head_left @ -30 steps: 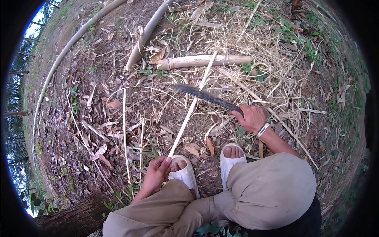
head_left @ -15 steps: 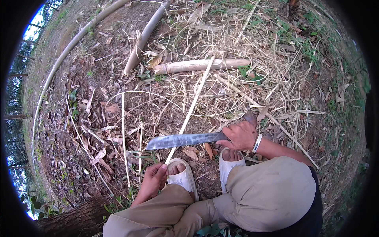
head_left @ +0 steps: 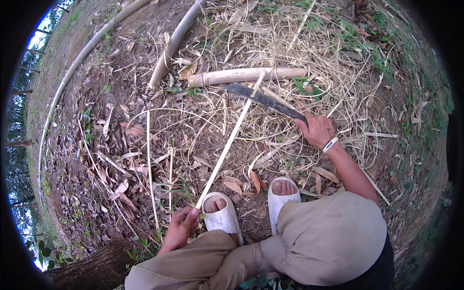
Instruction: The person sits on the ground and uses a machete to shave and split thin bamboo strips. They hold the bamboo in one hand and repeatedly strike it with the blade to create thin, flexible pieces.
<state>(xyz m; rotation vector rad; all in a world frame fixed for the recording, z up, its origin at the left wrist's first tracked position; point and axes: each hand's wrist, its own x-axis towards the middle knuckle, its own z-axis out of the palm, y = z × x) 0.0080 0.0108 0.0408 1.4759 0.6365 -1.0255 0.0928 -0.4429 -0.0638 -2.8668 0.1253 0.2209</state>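
Both hands were closed around something. Down near the person's feet, the left hand (head_left: 181, 227) pinched the near end of a long, thin bamboo strip (head_left: 227, 145), fingers curled round it just beside the left white slipper (head_left: 221, 217). From there the strip ran straight away from the person, rising across the ground litter to its far end, which lay over a short, pale bamboo section (head_left: 246, 76). The right hand (head_left: 316, 129) was shut around the handle of a machete (head_left: 263, 99), with a light wristband (head_left: 330, 144) on the wrist behind it. The dark blade pointed away and to the left, and its outer part crossed the strip close to the bamboo section; whether the edge touched the strip could not be told.

The right foot sat in a second white slipper (head_left: 282, 200), just right of the first, and the person's bent knees in tan trousers (head_left: 328, 241) filled the lower edge. Around the feet lay dry brown leaves and loose slivers, and farther out a tangle of pale bamboo shavings (head_left: 309, 43) spread across the ground beneath the blade. A thicker bamboo pole (head_left: 174, 43) lay at an angle to the left of the short section, and a long, slender pole (head_left: 72, 77) curved along the far left. A tree trunk (head_left: 92, 270) showed at the lower left.
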